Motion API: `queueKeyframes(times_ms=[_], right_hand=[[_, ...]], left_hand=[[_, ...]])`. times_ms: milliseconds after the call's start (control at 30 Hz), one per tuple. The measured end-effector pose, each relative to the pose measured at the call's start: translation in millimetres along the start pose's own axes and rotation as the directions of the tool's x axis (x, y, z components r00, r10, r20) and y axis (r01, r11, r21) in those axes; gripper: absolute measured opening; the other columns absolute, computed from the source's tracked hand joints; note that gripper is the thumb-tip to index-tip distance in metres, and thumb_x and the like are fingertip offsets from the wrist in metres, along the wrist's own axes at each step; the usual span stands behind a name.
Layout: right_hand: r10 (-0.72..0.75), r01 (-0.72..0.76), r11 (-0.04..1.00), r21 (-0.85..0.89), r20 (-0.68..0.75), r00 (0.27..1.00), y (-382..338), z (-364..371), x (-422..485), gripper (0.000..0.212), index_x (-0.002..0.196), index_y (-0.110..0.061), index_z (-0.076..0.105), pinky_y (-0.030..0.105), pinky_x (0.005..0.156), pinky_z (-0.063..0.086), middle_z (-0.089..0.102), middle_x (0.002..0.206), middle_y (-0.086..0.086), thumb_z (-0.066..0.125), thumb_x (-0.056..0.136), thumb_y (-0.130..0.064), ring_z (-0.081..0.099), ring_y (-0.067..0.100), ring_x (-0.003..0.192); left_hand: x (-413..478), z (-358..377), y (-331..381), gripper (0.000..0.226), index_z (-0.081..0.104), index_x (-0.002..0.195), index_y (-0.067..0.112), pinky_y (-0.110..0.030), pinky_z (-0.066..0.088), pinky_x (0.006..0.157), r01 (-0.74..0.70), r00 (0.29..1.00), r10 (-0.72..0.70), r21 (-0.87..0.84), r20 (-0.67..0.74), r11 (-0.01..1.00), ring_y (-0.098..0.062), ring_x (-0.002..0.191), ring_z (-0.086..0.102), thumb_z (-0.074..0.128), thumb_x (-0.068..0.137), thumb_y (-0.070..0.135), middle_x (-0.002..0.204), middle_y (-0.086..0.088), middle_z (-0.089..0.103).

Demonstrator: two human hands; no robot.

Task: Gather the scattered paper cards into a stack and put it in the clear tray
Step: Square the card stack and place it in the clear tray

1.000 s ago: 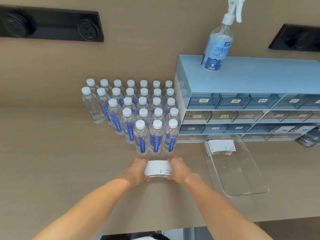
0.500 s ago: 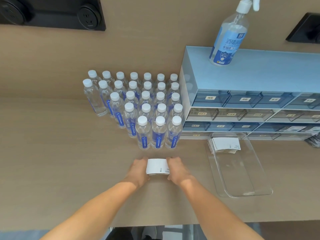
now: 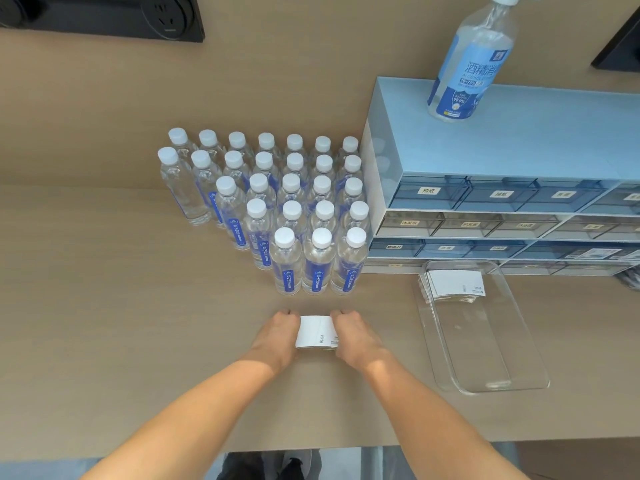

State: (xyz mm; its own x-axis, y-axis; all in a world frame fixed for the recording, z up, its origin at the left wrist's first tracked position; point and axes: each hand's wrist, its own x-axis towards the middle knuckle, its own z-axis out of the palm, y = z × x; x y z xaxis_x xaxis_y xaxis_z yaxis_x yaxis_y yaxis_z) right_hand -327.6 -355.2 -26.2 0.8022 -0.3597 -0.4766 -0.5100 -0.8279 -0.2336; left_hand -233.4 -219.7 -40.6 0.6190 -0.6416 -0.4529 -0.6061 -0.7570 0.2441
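A stack of white paper cards (image 3: 317,332) rests on the wooden table, just in front of the water bottles. My left hand (image 3: 277,336) presses against its left side and my right hand (image 3: 355,336) against its right side, so both hands clamp the stack between them. To the right lies the clear tray (image 3: 498,368), long and shallow. Another stack of white cards (image 3: 453,284) sits at the tray's far end; the tray's near part holds nothing.
Several capped water bottles (image 3: 287,261) stand in rows right behind the cards. A blue drawer organizer (image 3: 502,188) stands behind the tray, with a spray bottle (image 3: 467,64) on top. The table's front edge (image 3: 311,445) runs close to my forearms.
Both hands stay clamped on the stack at the same spot on the table. The head camera has tilted and shifted, so the scene slid slightly in view.
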Motion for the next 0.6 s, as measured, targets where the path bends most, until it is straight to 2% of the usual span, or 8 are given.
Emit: queueKeyframes(times_ms=[233, 367, 500, 567, 600], right_hand=[[0.031, -0.031, 1.0, 0.0, 0.036, 0.999, 2.4, -0.3, 3.3, 0.037, 0.107, -0.012, 0.056, 0.035, 0.078, 0.054, 0.059, 0.11, 0.012, 0.068, 0.072, -0.007, 0.062, 0.034, 0.099], [0.046, -0.046, 0.999, 0.005, 0.024, 0.999, 0.2, 3.5, 3.2, 0.037, 0.108, -0.013, 0.055, 0.037, 0.08, 0.056, 0.059, 0.111, 0.013, 0.066, 0.073, -0.006, 0.061, 0.035, 0.101], [0.066, -0.067, 0.997, 0.046, 0.022, 0.998, -5.0, 3.9, 0.9, 0.038, 0.109, -0.009, 0.052, 0.037, 0.081, 0.053, 0.055, 0.116, 0.013, 0.065, 0.075, -0.001, 0.059, 0.035, 0.106], [0.083, -0.087, 0.992, 0.094, 0.037, 0.996, -6.1, 3.5, -1.0, 0.049, 0.112, -0.008, 0.05, 0.036, 0.085, 0.051, 0.052, 0.122, 0.012, 0.075, 0.071, -0.005, 0.056, 0.033, 0.113], [0.095, -0.102, 0.988, 0.12, 0.059, 0.994, -5.8, 2.4, -2.2, 0.061, 0.118, -0.008, 0.049, 0.036, 0.09, 0.05, 0.05, 0.126, 0.011, 0.082, 0.066, -0.01, 0.053, 0.031, 0.117]], left_hand=[[9.7, -6.0, -9.5, 0.036, 0.059, 0.113, 0.01, -0.038, 0.052, 0.089, -0.074, 0.997, 0.074, 0.004, 0.038, 0.997, -0.03, 0.109, 0.06, 0.068, 0.078, 0.011, 0.119, -0.01, 0.057], [10.7, -7.3, -14.3, 0.039, 0.061, 0.112, 0.01, -0.037, 0.052, 0.091, -0.097, 0.994, 0.097, -0.009, 0.042, 0.995, -0.03, 0.109, 0.06, 0.07, 0.074, 0.013, 0.118, -0.009, 0.058], [6.3, -9.0, -10.2, 0.043, 0.051, 0.116, 0.006, -0.036, 0.048, 0.092, -0.111, 0.992, 0.112, -0.023, 0.054, 0.994, -0.032, 0.115, 0.054, 0.072, 0.078, 0.01, 0.122, -0.013, 0.053], [2.7, -8.7, -14.2, 0.053, 0.047, 0.121, 0.008, -0.034, 0.046, 0.095, -0.095, 0.993, 0.1, -0.078, 0.067, 0.992, -0.031, 0.119, 0.052, 0.075, 0.076, 0.012, 0.126, -0.011, 0.048], [0.5, -10.5, -18.1, 0.06, 0.045, 0.123, 0.009, -0.032, 0.045, 0.096, -0.081, 0.992, 0.092, -0.123, 0.084, 0.989, -0.03, 0.121, 0.051, 0.077, 0.073, 0.014, 0.127, -0.01, 0.046]])
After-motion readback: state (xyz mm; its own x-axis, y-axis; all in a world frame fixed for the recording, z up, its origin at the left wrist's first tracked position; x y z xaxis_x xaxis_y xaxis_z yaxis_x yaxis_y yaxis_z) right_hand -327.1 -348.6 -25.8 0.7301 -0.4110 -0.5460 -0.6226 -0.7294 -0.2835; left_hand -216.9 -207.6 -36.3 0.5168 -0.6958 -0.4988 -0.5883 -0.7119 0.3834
